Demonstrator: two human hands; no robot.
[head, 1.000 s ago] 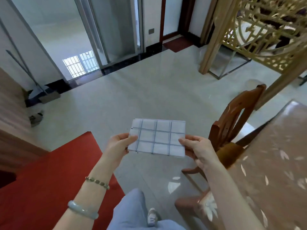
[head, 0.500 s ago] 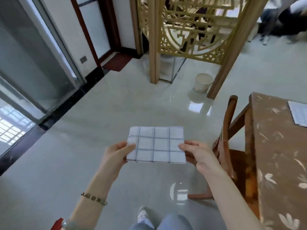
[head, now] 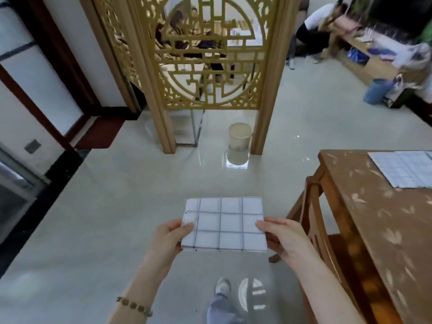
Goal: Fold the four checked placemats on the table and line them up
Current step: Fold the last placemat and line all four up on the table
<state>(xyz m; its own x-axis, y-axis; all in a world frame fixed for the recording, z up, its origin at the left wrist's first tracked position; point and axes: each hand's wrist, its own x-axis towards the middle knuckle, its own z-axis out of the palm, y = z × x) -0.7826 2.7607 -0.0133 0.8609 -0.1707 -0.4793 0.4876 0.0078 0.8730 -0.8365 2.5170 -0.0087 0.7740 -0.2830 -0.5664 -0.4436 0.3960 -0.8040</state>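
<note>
A folded white placemat with a dark grid (head: 224, 224) hangs in the air over the floor, level, in front of me. My left hand (head: 167, 239) pinches its left edge, thumb on top. My right hand (head: 284, 238) pinches its right edge the same way. Another checked placemat (head: 406, 168) lies flat and unfolded on the brown table (head: 374, 218) at the right, partly cut off by the frame edge. No other placemats are in view.
A wooden chair (head: 313, 220) stands pushed against the table's left side, close to my right hand. A gilded lattice screen (head: 205, 66) and a small pale bin (head: 240, 136) stand ahead. People sit at the far right. Glossy floor tiles (head: 117, 206) spread to the left.
My view has swung to the right, from the red mat and glass doors to the screen and table. Both hands keep the same hold on the folded placemat.
</note>
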